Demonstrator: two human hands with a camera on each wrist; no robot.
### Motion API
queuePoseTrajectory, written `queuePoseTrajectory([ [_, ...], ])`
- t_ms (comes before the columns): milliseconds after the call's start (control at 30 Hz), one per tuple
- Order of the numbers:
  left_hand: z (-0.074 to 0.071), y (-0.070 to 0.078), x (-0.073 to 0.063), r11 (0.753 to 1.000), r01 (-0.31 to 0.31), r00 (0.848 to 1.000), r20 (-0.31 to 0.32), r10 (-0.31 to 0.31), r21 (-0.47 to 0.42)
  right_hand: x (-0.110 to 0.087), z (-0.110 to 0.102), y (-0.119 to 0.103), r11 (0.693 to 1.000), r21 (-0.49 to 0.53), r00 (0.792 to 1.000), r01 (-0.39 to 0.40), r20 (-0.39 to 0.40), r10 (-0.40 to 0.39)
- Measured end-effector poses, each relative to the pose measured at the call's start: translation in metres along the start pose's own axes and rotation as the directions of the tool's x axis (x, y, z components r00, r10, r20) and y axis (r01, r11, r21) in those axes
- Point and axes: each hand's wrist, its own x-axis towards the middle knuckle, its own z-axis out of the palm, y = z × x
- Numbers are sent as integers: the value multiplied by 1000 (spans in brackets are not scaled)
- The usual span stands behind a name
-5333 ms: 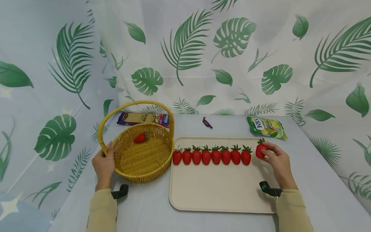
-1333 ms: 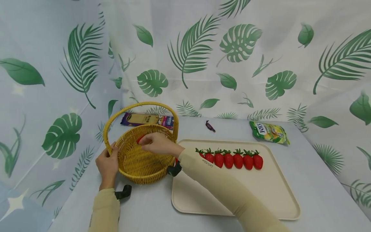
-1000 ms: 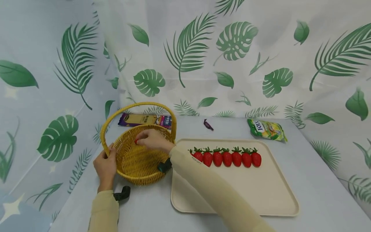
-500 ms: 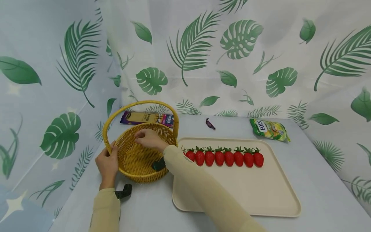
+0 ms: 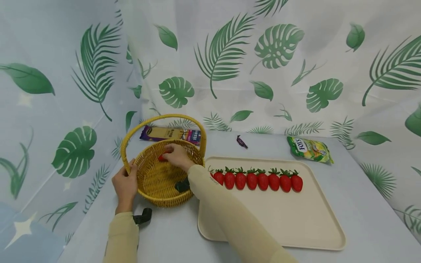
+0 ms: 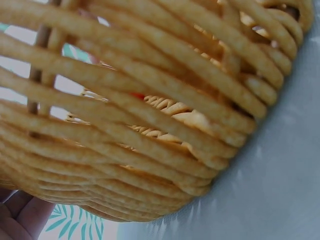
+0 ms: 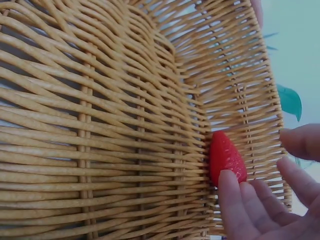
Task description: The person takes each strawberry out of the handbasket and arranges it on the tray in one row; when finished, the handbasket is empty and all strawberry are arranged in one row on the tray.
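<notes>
My left hand (image 5: 125, 184) grips the left side of the yellow wicker basket (image 5: 164, 202) where the arched handle meets the rim. My right hand (image 5: 179, 157) reaches into the basket. One red strawberry (image 7: 226, 157) lies there against the wall; in the right wrist view the fingertips (image 7: 229, 182) overlap its near end while the other digits stand apart from it. To the right, a row of several strawberries (image 5: 251, 180), leaves pointing away, lies on a beige tray (image 5: 279, 219). The right sleeve hides the row's left end. Basket weave fills most of the left wrist view.
Behind the basket lies a purple and tan packet (image 5: 167, 134). A small dark-purple wrapped sweet (image 5: 241, 141) sits at the back middle, and a green FOX'S bag (image 5: 310, 149) at the back right. A leaf-print cloth (image 5: 230, 73) hangs behind and beside the table.
The strawberry that my right hand held earlier now lies at the row's right end. That hand has crossed left into the basket. My left hand keeps its grip on the basket.
</notes>
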Motion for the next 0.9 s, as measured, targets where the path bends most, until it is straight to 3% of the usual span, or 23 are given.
queuePoseTrajectory([
  [367, 1, -3, 0, 1000, -23, 1000, 0, 23, 17, 6, 4, 9, 991, -131, 1000, -13, 25, 17],
  [567, 1, -2, 0, 999, -27, 1000, 7, 27, 18, 8, 3, 10, 989, -147, 998, -16, 52, 24],
  [733, 1, -1, 1, 999, -44, 999, -4, 44, 22, 9, 4, 10, 981, -193, 992, 13, 124, 12],
  [900, 1, -1, 1, 999, -46, 999, -14, 47, 16, 9, 8, 8, 964, -254, 971, 79, 239, -17],
])
